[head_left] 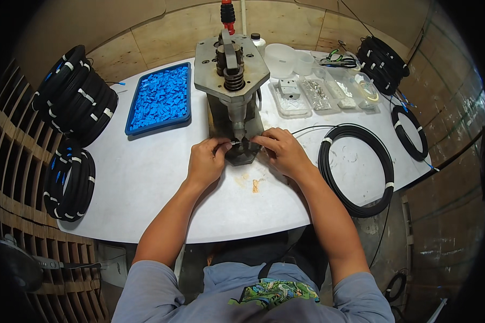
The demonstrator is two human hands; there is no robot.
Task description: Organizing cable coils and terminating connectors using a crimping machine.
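Note:
A grey metal hand press [231,75] with a spring and a red-tipped lever stands at the middle of the white table [145,177]. My left hand [206,160] and my right hand [282,152] meet at the press base, fingertips pinched on a thin black cable end [238,143] under the ram. The cable runs right to a large black cable coil [355,169] lying flat beside my right forearm.
A blue tray [160,98] of small blue parts sits left of the press. Clear trays [317,94] with metal pieces and white cups lie behind right. Bundled black coils [75,94] are stacked at the left, with others at the back right [383,62] and right [410,132].

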